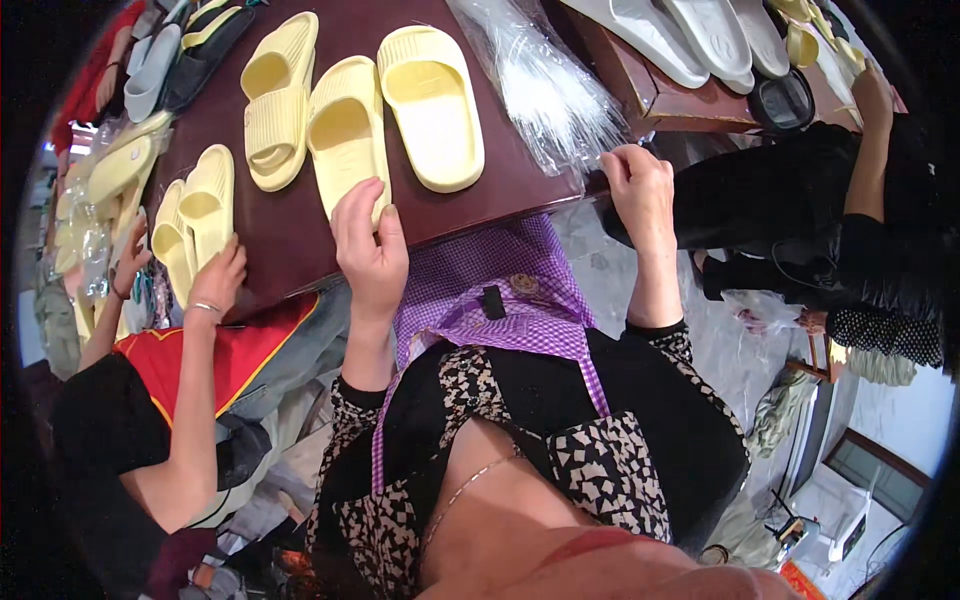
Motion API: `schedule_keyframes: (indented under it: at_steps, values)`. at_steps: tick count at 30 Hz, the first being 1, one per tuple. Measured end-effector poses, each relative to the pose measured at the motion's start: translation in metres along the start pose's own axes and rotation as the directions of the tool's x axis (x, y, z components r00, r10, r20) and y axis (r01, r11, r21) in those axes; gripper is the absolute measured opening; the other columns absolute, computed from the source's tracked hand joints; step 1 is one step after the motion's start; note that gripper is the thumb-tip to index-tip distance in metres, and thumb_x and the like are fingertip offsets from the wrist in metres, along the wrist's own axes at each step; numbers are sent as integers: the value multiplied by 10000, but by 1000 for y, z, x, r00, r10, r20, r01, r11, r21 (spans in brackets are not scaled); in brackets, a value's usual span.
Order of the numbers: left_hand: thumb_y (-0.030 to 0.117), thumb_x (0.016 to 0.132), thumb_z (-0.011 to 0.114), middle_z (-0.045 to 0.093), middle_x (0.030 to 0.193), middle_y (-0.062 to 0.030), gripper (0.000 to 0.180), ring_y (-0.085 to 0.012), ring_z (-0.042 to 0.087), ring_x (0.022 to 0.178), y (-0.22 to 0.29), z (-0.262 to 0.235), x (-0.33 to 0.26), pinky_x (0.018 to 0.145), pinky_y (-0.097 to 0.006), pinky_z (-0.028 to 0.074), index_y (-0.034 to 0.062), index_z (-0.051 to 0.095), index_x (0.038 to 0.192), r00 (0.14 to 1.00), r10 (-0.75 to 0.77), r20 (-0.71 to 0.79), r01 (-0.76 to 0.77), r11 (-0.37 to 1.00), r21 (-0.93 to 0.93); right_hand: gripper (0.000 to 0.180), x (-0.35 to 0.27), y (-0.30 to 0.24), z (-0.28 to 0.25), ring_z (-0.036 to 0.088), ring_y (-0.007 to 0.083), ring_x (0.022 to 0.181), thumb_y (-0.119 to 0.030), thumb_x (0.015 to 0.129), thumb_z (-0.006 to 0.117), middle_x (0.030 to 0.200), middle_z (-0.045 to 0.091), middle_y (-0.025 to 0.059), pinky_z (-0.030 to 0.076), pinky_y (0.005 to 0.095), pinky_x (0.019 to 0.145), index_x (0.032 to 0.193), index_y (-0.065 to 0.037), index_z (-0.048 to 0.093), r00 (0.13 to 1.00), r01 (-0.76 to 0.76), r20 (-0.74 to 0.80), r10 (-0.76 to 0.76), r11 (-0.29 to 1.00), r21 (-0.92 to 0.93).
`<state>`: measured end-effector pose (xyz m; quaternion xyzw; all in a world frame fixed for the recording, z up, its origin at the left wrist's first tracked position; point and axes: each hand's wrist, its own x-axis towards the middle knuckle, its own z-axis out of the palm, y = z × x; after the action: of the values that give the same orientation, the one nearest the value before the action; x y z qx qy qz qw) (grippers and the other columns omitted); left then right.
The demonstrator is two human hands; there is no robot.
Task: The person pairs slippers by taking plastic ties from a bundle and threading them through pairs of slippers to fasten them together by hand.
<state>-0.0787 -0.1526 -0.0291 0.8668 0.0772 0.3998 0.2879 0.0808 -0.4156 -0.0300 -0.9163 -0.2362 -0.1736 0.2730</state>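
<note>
Three pale yellow slide slippers lie near me on the dark red table. My left hand point(370, 245) has its fingers and thumb closed about the heel of the middle slipper point(345, 135). To its right lies another slipper point(432, 110), sole down, its heel toward me. Further left, two slippers point(278, 100) are nested together. At the table's right corner my right hand point(640, 195) is closed, its fingertips at the near edge of a stack of clear plastic bags point(548, 90). Its grip on a bag is partly hidden.
On the left a co-worker's hand point(222, 280) holds a pair of yellow slippers point(205, 205). Bagged yellow slippers point(122, 170) lie beyond. A second table point(690, 95) at the right bears grey slippers point(660, 40) and a dark round container point(783, 98). Another person in black point(780, 180) is there.
</note>
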Motion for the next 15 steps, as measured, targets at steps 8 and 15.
schedule_keyframes:
  at_steps: [8,15]
  values:
    - [-8,784,579,594,1029,-159,240,-321,558,962,15,21,6,862,-393,430,-9,573,1025,995,73,64,-68,994,-82,136,2,2,0,582,292,662,-162,781,643,704,618,122,401,367,683,769,-29,621,1000,11,20,-10,999,-30]
    - [8,756,601,588,1012,-143,243,-315,555,952,32,34,17,846,-399,429,1,578,997,975,197,107,-182,973,-141,151,-3,-3,-8,577,334,617,-142,784,638,684,609,150,430,386,574,750,2,603,996,57,65,-54,997,-43]
